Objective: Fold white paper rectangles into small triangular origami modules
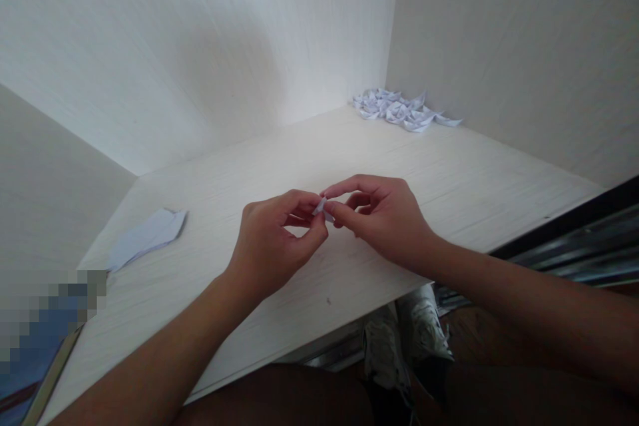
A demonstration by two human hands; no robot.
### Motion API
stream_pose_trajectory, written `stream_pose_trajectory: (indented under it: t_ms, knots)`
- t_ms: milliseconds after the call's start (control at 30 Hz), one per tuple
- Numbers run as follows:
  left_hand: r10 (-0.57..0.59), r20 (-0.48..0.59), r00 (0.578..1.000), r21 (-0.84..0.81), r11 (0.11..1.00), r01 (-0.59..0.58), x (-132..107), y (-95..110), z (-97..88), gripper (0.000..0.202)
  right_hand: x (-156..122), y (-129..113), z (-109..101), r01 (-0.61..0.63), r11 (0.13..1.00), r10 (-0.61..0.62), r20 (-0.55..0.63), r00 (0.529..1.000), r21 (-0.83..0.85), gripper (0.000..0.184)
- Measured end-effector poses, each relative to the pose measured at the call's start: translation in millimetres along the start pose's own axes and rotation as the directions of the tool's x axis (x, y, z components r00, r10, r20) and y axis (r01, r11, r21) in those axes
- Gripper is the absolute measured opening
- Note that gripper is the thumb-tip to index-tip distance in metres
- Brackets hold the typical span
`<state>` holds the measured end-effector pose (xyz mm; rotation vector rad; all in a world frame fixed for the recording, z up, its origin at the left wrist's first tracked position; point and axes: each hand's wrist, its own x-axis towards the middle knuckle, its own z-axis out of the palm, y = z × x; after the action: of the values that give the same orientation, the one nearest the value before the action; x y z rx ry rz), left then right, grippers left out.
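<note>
Between the fingertips of both hands is a small folded piece of white paper (322, 207), held just above the tabletop. My left hand (279, 229) pinches its left side between thumb and fingers. From the right, my right hand (382, 213) grips the paper with thumb and index finger, its other fingers curled below. Parts of the paper are hidden behind the fingers. At the far right corner lies a heap of folded white paper boats (399, 110). To the left rests a stack of flat white paper sheets (147, 236).
The pale wooden tabletop (249, 170) meets a white back wall (200, 46) and a right wall (499, 46). A dark edge (569, 213) runs along the right. Two shoes (424, 326) show below the front edge. A blurred patch (44, 333) covers the lower left.
</note>
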<state>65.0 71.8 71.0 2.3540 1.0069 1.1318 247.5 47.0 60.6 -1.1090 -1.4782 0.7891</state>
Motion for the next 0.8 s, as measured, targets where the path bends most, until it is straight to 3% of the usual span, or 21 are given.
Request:
stream_pose_trajectory:
  t_ms: [133, 533, 667, 800]
  knots:
    - [0.013, 0.015, 1.000, -0.002, 1.000, -0.013, -0.5, -0.1, -0.7, 0.013, 1.8, -2.4, -3.1, -0.009, 0.999, 0.006, 0.054, 0.999, 0.041, 0.018]
    - [0.047, 0.124, 0.991, -0.055, 0.998, -0.040, 1.0, -0.1, -1.1, 0.013, 8.0, -4.8, -17.7, -0.070, 0.992, 0.092, 0.217, 0.972, -0.107, 0.009]
    - [-0.074, 0.188, 0.979, -0.207, 0.972, 0.113, 0.6, 2.1, -1.2, 0.012, 9.0, -7.2, -21.3, -0.138, 0.988, 0.154, 0.272, 0.950, -0.076, 0.011]
    - [-0.227, 0.340, 0.913, -0.467, 0.802, 0.373, 0.4, 0.6, -1.4, 0.011, 9.1, -6.6, -24.9, -0.282, 0.955, 0.224, 0.400, 0.889, 0.093, 0.018]
